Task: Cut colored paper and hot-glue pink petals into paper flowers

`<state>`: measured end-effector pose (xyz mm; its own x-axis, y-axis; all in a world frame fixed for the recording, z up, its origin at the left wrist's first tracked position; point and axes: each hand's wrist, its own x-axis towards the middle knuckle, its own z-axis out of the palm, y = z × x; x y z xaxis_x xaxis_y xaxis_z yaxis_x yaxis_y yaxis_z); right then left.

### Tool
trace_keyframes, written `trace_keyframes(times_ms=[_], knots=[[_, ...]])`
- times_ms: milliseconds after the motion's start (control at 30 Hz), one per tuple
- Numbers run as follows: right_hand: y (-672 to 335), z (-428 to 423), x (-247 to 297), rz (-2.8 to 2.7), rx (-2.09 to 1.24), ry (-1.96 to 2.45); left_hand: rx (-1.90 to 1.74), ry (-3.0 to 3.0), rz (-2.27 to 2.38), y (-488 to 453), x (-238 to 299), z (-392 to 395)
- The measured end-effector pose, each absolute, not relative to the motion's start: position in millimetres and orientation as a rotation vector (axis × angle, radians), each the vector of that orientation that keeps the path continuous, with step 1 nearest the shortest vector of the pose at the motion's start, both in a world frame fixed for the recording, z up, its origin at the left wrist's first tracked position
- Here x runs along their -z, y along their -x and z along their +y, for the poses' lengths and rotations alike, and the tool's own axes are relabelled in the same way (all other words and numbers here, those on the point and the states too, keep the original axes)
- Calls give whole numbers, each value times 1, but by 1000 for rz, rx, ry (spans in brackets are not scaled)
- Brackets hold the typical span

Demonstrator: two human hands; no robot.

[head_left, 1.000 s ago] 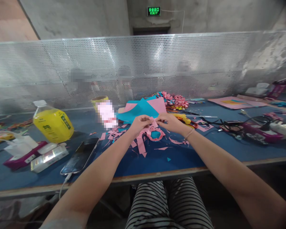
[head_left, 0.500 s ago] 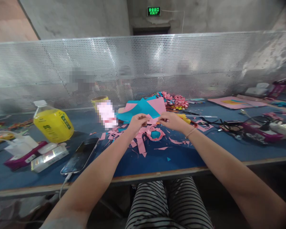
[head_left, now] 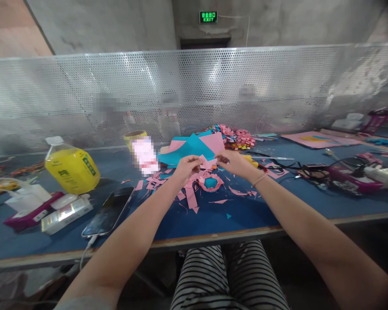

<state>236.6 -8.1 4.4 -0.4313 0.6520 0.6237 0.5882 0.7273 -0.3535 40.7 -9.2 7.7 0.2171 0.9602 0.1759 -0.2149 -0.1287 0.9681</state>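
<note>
Pink paper piece (head_left: pixel 208 162): small and creased, held just above the desk (head_left: pixel 245 213) between the left hand (head_left: pixel 187 167) and the right hand (head_left: pixel 234 163), near the middle of the view.
Left fingers: pinched on the 9 o'clock end of the pink paper piece, thumb on top.
Right fingers: pinched on its 3 o'clock end, palm turned down; a thin bracelet sits on the wrist.
Paper ring (head_left: pixel 211 182): pink with a blue centre, flat on the desk at 6 o'clock of the piece, just below it and apart from both hands.
Pink scraps (head_left: pixel 189 196): strewn around the ring, mostly toward 7 o'clock.
Blue and pink sheets (head_left: pixel 194 147): stacked at 12 o'clock, just behind the hands.
Paper flowers (head_left: pixel 236 136): heaped at 1 o'clock, near the mesh screen (head_left: pixel 278 82).
Yellow bottle (head_left: pixel 71 168): lying tilted at 9 o'clock, well apart.
Phone (head_left: pixel 109 211): face up at 8 o'clock, a cable in its near end.
</note>
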Motion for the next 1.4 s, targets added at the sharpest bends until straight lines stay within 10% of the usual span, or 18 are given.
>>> trace_keyframes(times_ms=[1400], knots=[[-203,-19,-3,-1684,-818,851,-1301,-1189,744,-54,-12,-24]])
